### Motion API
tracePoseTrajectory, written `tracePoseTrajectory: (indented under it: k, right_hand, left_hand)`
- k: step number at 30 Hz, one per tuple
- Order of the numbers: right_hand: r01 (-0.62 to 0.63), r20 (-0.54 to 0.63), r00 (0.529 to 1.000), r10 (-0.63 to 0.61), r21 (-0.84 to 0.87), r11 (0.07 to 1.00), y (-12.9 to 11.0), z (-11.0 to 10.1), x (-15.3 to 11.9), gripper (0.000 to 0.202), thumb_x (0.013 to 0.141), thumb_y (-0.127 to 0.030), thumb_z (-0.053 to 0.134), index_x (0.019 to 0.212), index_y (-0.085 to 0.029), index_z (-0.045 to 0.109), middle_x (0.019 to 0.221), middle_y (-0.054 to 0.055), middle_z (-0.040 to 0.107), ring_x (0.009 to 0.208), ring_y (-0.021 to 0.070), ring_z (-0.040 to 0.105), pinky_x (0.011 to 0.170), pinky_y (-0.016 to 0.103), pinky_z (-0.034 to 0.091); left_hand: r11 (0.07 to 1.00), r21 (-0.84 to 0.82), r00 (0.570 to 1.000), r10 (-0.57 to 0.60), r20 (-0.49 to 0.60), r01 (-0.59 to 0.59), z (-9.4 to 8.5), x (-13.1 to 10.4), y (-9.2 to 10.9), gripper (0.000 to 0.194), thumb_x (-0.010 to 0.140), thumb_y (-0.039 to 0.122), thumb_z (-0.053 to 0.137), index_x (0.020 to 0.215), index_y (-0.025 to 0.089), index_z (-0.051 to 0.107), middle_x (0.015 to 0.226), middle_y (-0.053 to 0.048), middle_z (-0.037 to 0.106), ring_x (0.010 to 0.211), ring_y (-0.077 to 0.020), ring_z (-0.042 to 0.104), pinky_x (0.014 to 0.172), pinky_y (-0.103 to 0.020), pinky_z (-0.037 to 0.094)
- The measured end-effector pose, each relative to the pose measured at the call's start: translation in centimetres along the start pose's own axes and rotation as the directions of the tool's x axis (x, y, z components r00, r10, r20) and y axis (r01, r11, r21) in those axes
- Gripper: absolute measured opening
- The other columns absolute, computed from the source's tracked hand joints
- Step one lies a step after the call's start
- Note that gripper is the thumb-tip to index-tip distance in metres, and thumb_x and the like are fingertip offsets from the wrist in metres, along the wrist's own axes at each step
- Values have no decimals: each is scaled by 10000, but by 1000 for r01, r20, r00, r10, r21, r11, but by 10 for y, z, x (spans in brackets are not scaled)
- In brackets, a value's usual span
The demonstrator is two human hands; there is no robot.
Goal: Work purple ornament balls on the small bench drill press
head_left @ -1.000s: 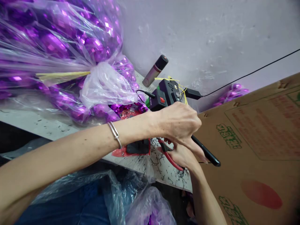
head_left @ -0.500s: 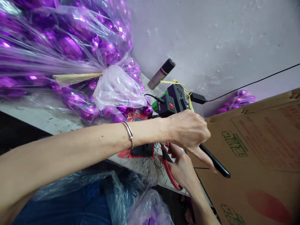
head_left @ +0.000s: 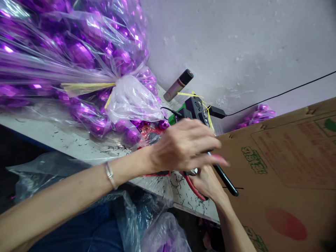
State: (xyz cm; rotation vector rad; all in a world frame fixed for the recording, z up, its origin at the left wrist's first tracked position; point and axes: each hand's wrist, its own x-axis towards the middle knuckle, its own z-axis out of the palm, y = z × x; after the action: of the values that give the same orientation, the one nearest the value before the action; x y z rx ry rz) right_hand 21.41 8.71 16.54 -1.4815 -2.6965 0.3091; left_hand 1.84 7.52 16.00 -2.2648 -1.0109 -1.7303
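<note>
My left hand [head_left: 186,145], with a metal bracelet on its wrist, is stretched out over the table. Its fingers are extended and slightly blurred, and no held thing shows in them. Beneath it, my right hand [head_left: 206,182] is wrapped round red-handled pliers [head_left: 193,187]; their jaws are hidden by the left hand. A long black rod [head_left: 226,180] slants out beyond both hands. Just past the left hand stands a black and green device [head_left: 195,106] with a cable, partly covered by that hand. Red material [head_left: 151,132] lies partly hidden beside the left wrist.
Clear bags of shiny purple ornaments [head_left: 81,56] fill the left side. A cylindrical bottle [head_left: 178,85] stands near the wall. On the right is a large cardboard box [head_left: 288,168]. Black scraps litter the white table [head_left: 181,196]. Clear plastic [head_left: 128,210] hangs over the lap.
My left hand has drawn back to the left, and its fingers have gone from curled to stretched out. The right hand keeps hold of the pliers, nearly in place.
</note>
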Motion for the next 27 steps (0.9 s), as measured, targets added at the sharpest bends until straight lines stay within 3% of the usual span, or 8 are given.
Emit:
tracePoseTrajectory:
  k: [1,3,6,9,13,18,23,27]
  right_hand:
    - [-11,21,1000,11,9,1000,1,0,0,383,745,-281,598,1117,-208,655,979,75,666,898,262,624,828,391,505]
    - [-36,51,998,35,13,999,3,1,1,483,738,-286,603,1210,-186,615,983,80,653,867,244,622,797,376,510]
    - [-36,55,998,36,-3,999,6,3,1,516,740,-278,604,1249,-193,602,1009,87,650,861,240,620,790,373,506]
    - [-43,49,998,43,-5,999,5,4,0,527,738,-280,618,1259,-199,600,1075,94,648,902,248,614,827,385,498]
    - [-39,32,999,40,-7,999,5,4,0,558,744,-279,629,1298,-226,580,1074,76,655,918,237,610,846,374,490]
    - [-67,45,997,68,-12,998,3,4,-2,663,746,-284,628,1395,-213,512,1079,77,661,928,231,619,839,358,487]
    - [-199,20,980,199,2,980,-16,13,-12,734,753,-294,588,1463,-199,426,1168,98,660,1026,265,625,862,364,476]
    - [-312,-62,949,308,-69,948,-41,26,-22,773,738,-243,557,1479,-111,384,1222,174,643,1099,326,596,909,413,446]
  left_hand:
    - [990,41,985,-133,-111,138,-2,-12,-1,306,981,370,490,919,156,699,878,-47,690,869,-166,612,832,-330,469]
    - [975,84,973,-196,-124,207,-3,-31,-5,270,953,329,554,807,146,689,787,-32,681,757,-147,585,731,-293,451]
    - [972,151,982,-186,20,180,-4,-43,-14,274,884,419,648,816,161,710,799,-26,699,747,-162,579,692,-303,417]
    - [956,238,959,-219,181,173,-8,-41,-18,277,827,458,704,829,183,726,795,-21,712,768,-188,596,683,-316,391]
    - [921,305,890,-335,308,242,-7,-39,-16,282,783,438,757,891,178,732,796,-51,723,789,-212,635,678,-309,381]
    - [869,188,770,-493,405,458,6,-42,-18,292,858,478,661,831,198,736,750,-35,727,692,-183,660,559,-263,316]
    - [872,170,799,-488,352,459,9,-42,-19,277,854,460,664,820,198,747,771,-41,734,731,-199,673,578,-265,326]
    - [886,159,825,-464,321,436,7,-44,-18,224,835,401,694,811,185,752,765,-40,726,717,-184,659,615,-258,379]
